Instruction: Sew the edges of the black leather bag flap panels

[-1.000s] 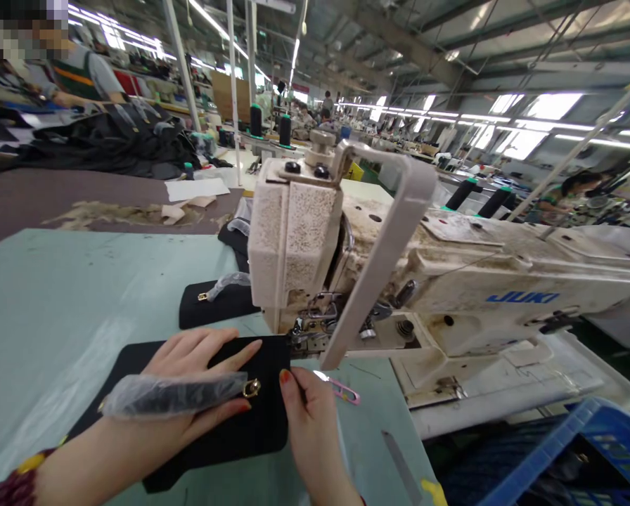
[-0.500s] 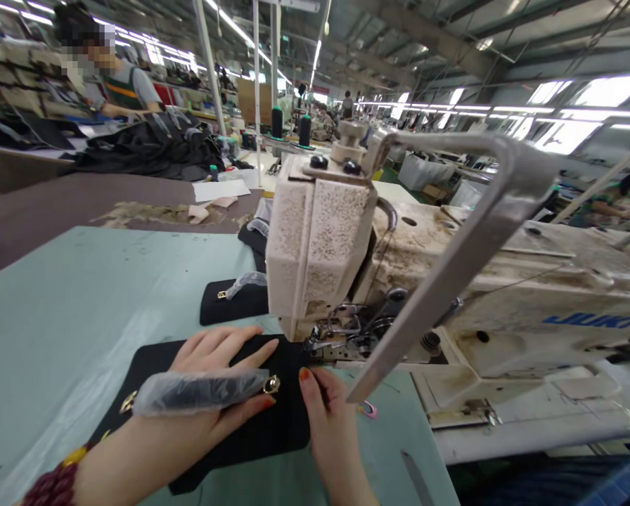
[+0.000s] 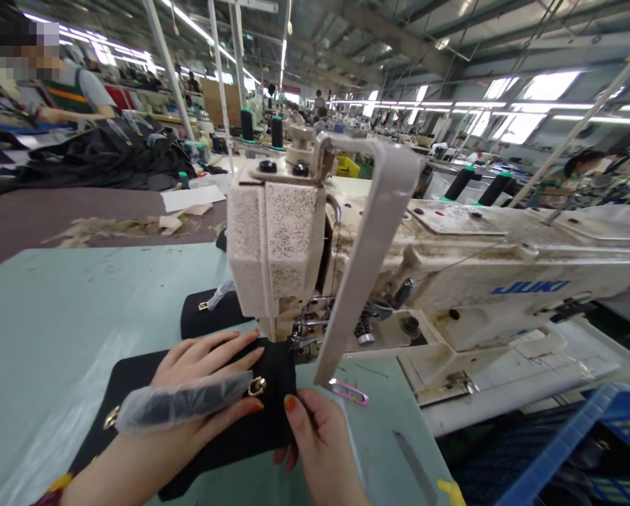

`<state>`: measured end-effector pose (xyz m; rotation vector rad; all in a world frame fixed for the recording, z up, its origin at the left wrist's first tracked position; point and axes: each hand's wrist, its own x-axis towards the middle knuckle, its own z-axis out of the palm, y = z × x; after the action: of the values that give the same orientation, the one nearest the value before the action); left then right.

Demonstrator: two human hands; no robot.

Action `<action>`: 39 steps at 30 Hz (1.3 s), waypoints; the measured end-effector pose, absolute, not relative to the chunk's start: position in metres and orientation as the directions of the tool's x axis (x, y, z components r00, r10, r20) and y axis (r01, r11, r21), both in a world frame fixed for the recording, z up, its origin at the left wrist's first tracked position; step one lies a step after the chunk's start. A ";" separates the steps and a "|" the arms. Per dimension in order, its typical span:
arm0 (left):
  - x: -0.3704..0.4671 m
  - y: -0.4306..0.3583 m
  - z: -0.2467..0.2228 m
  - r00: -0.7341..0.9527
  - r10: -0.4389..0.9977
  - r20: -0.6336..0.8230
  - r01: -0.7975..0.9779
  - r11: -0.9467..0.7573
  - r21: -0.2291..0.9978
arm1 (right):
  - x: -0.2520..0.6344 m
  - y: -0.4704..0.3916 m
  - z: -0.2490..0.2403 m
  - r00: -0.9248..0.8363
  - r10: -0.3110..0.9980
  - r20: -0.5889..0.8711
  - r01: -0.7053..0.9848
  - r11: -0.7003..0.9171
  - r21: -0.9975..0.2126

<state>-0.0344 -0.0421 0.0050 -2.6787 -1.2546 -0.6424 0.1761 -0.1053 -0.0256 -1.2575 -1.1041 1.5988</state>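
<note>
A black bag panel (image 3: 273, 414) lies on the pale green table, its far right corner at the needle area of the sewing machine (image 3: 278, 246). A handle wrapped in clear plastic (image 3: 183, 404), with gold-coloured fittings at both ends, arches over the back of my left hand (image 3: 199, 372). That hand rests flat on the panel, fingers stretched towards the machine. At the panel's right edge, my right hand (image 3: 320, 439) pinches the black material, thumb on top and fingertips below. Behind lies a second black piece (image 3: 214, 313) with a wrapped handle.
Pink thread snips (image 3: 349, 392) and a flat metal blade (image 3: 414, 464) lie right of my right hand. A grey metal bar (image 3: 368, 246) slants down before the machine. A blue basket (image 3: 552, 450) stands at lower right. A co-worker (image 3: 77, 91) is at far left.
The view has swung right, so the machine appears further left. My right hand sits slightly lower along the panel's edge, with fingertips now showing beneath. The left hand stays flat under the handle.
</note>
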 end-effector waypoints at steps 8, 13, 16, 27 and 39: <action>-0.023 -0.047 0.022 0.578 0.709 0.404 0.779 -0.628 -0.012 | 0.173 -0.104 -0.033 -0.142 0.931 -0.335 -0.108 -0.351 -0.930; -0.022 -0.037 0.023 0.562 0.722 0.403 0.783 -0.621 0.020 | 0.171 -0.093 -0.031 -0.093 0.944 -0.315 -0.140 -0.326 -0.935; -0.022 -0.030 0.022 0.553 0.737 0.388 0.783 -0.620 0.060 | 0.171 -0.086 -0.027 -0.098 0.949 -0.299 -0.134 -0.310 -0.941; -0.032 -0.022 0.006 0.521 0.783 0.339 0.801 -0.586 0.122 | 0.182 -0.103 -0.042 -0.181 0.962 -0.204 0.011 -0.206 -0.979; -0.028 -0.014 0.020 0.444 0.883 0.151 0.806 -0.467 0.363 | 0.190 -0.094 -0.035 -0.251 0.937 -0.242 -0.040 -0.260 -0.965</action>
<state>-0.0281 -0.0139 0.0203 -2.8648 -1.7102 -0.5483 0.1901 -0.0941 -0.0352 -1.2129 -1.2005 1.6185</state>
